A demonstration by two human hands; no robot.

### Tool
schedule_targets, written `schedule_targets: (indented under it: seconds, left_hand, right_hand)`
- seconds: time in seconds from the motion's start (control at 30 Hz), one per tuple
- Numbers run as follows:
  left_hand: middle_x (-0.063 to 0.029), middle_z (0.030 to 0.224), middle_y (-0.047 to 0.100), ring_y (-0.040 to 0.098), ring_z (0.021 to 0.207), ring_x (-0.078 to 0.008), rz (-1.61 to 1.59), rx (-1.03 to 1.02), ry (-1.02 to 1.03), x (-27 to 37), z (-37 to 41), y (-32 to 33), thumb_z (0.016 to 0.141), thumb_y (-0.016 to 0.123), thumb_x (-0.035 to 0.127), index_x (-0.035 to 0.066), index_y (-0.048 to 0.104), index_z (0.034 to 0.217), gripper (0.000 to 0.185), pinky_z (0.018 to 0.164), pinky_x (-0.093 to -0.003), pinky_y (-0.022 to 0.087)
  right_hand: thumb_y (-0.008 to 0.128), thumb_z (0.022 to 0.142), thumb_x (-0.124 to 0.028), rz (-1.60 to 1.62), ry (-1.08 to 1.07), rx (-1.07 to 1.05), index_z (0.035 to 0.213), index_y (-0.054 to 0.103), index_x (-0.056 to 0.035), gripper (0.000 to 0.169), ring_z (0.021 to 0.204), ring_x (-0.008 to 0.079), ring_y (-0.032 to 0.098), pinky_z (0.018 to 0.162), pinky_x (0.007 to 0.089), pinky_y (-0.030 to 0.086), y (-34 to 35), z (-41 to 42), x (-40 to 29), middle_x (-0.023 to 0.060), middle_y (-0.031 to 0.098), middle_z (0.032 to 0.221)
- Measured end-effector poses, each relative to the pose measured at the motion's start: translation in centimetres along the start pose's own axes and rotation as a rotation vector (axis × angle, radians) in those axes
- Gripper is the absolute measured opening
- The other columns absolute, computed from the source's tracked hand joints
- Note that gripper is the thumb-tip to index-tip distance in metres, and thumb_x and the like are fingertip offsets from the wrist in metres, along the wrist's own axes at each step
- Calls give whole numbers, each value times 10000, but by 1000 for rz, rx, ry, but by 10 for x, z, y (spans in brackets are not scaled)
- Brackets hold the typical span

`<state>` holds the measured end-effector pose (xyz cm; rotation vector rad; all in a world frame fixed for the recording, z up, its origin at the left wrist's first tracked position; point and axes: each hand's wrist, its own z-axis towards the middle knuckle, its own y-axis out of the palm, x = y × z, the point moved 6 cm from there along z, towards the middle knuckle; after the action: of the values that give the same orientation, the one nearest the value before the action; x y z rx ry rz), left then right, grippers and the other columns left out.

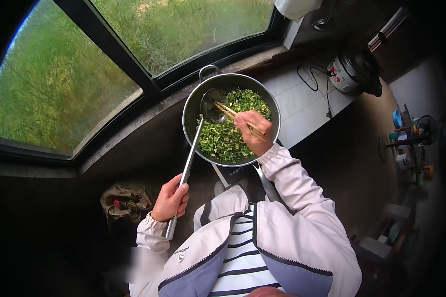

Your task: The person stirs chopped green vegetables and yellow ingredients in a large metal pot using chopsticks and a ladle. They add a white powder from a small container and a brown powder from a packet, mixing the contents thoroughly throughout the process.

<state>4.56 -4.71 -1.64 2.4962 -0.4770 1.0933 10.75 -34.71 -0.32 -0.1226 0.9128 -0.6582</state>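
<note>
A wide metal pot (277,111) holds a chopped green and yellow mixture (223,139), probably greens with egg. My left hand (173,198) grips the long metal handle of a ladle (212,105), whose bowl rests inside the pot on its far left side. In my right hand (255,130) is a pair of wooden chopsticks (241,117), held over the mixture. Their tips reach into the ladle's bowl. Some liquid seems to lie in the bowl, though glare makes this hard to tell. One loop handle (209,69) of the pot points toward the window.
Beyond the pot runs a dark-framed window (156,83) with a sill. A floral rice cooker (347,74) and its black cord (314,83) sit on the white tiled counter (297,107) to the right. A crumpled sack (126,202) lies low at left. A cluttered rack (412,141) stands far right.
</note>
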Motion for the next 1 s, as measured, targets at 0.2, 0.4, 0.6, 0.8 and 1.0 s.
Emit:
schedule_targets:
  seconds: [0.2, 0.4, 0.6, 0.8, 1.0]
  left_hand:
    - [11, 686, 441, 390, 435, -58, 42, 26, 0, -5, -4, -5, 1050, 516, 159, 62, 422, 1464, 435, 366, -247, 328]
    - [12, 677, 453, 386, 421, -60, 140, 70, 120, -6, 7, -21, 1047, 517, 149, 39, 401, 1483, 464, 365, -248, 334]
    - [13, 668, 455, 400, 422, -60, 162, -37, 69, -15, 6, -21, 1051, 513, 143, 33, 402, 1483, 459, 366, -247, 337]
    - [14, 674, 439, 396, 436, -59, 229, -46, 56, -15, 2, -35, 1052, 519, 149, 58, 385, 1511, 486, 373, -243, 341]
    - [24, 688, 416, 362, 450, -50, 87, -105, 5, -23, 4, -38, 1061, 511, 171, 81, 405, 1497, 458, 381, -233, 318]
  right_hand:
    - [655, 979, -69, 57, 85, 13, 977, 707, 51, 130, 730, 186, 734, 623, 269, 591, -1, -8, -1, 105, 680, 871]
    - [637, 1003, -124, 302, 448, 86, 990, 701, 68, 203, 741, 174, 734, 649, 253, 615, -29, -8, 35, 107, 703, 882]
    - [645, 1003, -169, 439, 441, 60, 1015, 702, 61, 237, 693, 180, 733, 604, 246, 605, -37, 35, 42, 120, 717, 829]
    - [627, 1015, -224, 586, 634, 119, 1017, 683, 30, 260, 652, 196, 725, 600, 250, 613, -68, 43, 120, 118, 704, 835]
    - [626, 1009, -223, 602, 833, 87, 1023, 660, 32, 258, 653, 181, 719, 574, 226, 598, -68, -12, 148, 113, 701, 831]
